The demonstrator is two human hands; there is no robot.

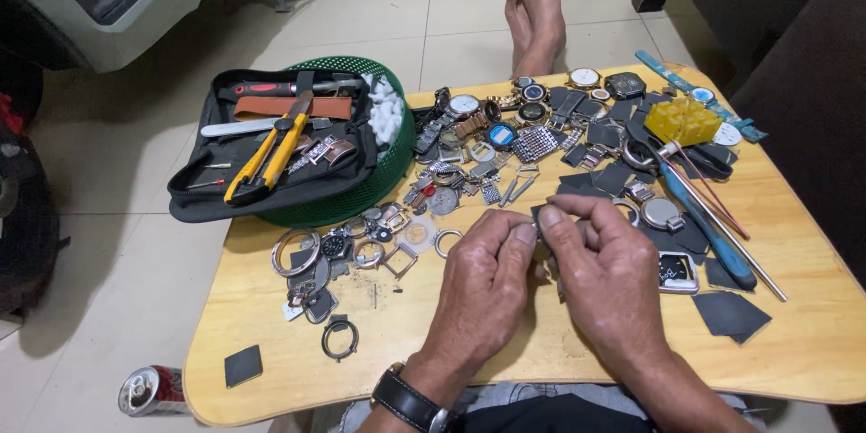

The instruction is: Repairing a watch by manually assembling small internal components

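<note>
Above the cluttered worktop (271,307), both my hands' grips, left hand (483,284) and right hand (609,275), pinch a small dark part (538,214) that could slip into the scattered watch pieces (469,162).

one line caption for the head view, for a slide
Both hands, left hand and right hand, pinch a small dark part over a wooden table strewn with watch parts.
</note>
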